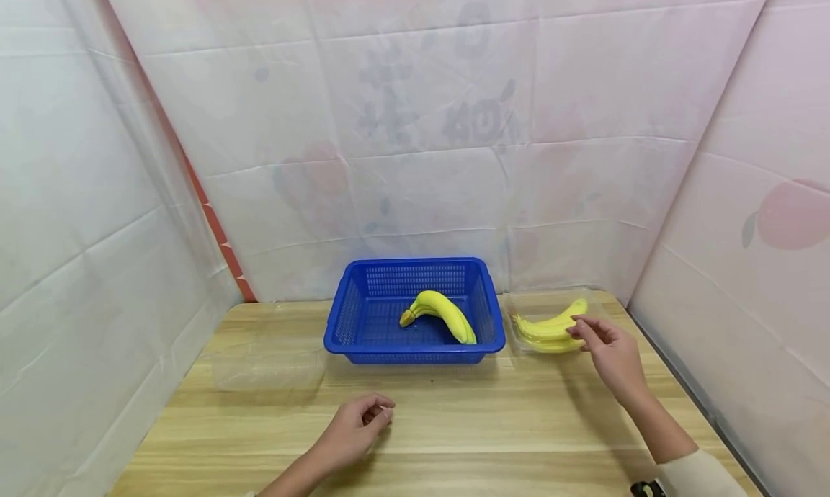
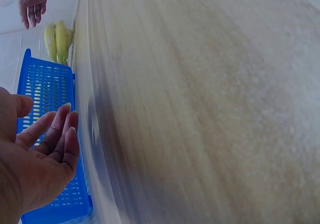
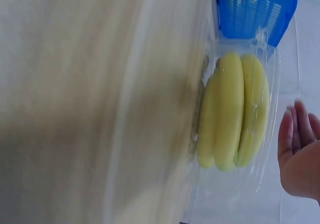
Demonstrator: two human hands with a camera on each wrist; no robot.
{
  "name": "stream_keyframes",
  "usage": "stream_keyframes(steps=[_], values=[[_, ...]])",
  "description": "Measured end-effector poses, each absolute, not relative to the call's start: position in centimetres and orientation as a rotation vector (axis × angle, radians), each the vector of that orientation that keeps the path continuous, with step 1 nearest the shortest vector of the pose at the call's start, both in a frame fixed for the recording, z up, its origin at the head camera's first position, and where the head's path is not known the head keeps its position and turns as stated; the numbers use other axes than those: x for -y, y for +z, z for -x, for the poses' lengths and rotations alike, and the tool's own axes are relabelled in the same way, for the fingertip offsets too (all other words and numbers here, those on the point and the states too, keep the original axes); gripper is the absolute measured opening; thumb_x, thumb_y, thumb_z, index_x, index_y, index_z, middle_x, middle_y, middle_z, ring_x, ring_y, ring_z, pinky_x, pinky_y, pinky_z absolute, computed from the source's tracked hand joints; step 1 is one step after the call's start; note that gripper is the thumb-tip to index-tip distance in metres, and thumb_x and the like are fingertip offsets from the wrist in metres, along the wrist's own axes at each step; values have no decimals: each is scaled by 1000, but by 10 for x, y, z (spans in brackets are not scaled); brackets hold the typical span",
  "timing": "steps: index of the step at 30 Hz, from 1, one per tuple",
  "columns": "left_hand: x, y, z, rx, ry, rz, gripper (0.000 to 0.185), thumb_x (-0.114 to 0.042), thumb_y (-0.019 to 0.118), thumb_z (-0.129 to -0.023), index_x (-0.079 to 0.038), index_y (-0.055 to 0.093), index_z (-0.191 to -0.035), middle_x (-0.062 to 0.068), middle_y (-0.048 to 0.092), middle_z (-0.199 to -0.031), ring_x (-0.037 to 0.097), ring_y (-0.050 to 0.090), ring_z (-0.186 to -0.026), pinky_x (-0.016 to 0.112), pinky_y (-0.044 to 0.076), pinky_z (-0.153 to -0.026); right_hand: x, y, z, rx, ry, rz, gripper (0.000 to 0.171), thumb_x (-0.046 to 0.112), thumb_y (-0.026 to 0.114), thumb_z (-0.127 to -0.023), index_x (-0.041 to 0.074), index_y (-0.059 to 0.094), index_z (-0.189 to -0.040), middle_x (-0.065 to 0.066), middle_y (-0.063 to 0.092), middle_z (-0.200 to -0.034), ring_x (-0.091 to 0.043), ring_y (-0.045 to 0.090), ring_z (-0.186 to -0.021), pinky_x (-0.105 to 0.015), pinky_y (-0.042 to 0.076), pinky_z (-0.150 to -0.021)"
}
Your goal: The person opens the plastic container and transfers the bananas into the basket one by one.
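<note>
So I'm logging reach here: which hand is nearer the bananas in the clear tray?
Right. The right hand is at the tray's bananas; the left hand rests on the table, before the blue basket.

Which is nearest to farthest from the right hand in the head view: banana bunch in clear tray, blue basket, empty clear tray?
From the right hand:
1. Banana bunch in clear tray, at its fingertips, table's right.
2. Blue basket, centre, with its own bananas.
3. Empty clear tray, far left.

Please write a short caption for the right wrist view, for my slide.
Right hand open beside a clear plastic tray holding a banana bunch, blue basket behind.
</note>
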State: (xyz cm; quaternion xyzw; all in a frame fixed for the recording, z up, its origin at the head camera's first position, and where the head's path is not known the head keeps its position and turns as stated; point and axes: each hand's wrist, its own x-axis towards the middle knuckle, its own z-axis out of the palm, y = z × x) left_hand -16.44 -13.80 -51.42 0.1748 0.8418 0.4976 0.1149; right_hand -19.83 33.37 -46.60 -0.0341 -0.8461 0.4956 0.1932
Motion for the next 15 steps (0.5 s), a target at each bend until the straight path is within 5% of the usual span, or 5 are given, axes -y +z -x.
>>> stream_keyframes(steps=[4, 7, 9, 15], values=[[135, -512, 165, -2468, 1448, -491, 34, -29, 62, -109, -2, 72, -126, 8, 76, -100, 7, 64, -85, 20, 52, -73, -346, -461, 205, 2420, 1221, 218, 46, 39, 59, -110, 5, 69, -140, 0, 77, -125, -1, 68, -99, -21, 58, -75], [131, -511, 167, -2463, 1454, -493, 33, -29, 62, -109, -2, 72, -126, 9, 76, -101, 8, 64, -85, 20, 52, -73, -357, -458, 217, 2482, 1123, 224, 57, 46, 54, -111, 5, 59, -150, -25, 61, -152, -36, 65, -123, -50, 58, -96], [129, -510, 169, -2460, 1464, -499, 33, -28, 63, -109, -2, 72, -126, 10, 76, -101, 8, 64, -85, 20, 52, -72, -365, -457, 226, 2543, 1091, 205, 65, 49, 50, -111, 2, 49, -158, -33, 48, -160, -57, 49, -139, -71, 47, -105], [126, -507, 171, -2466, 1465, -480, 32, -28, 63, -109, -2, 72, -126, 10, 77, -102, 11, 66, -86, 20, 52, -70, -380, -459, 248, 2786, 977, 236, 89, 64, 38, -110, -3, 25, -167, -41, 23, -169, -69, 24, -150, -84, 26, -114]])
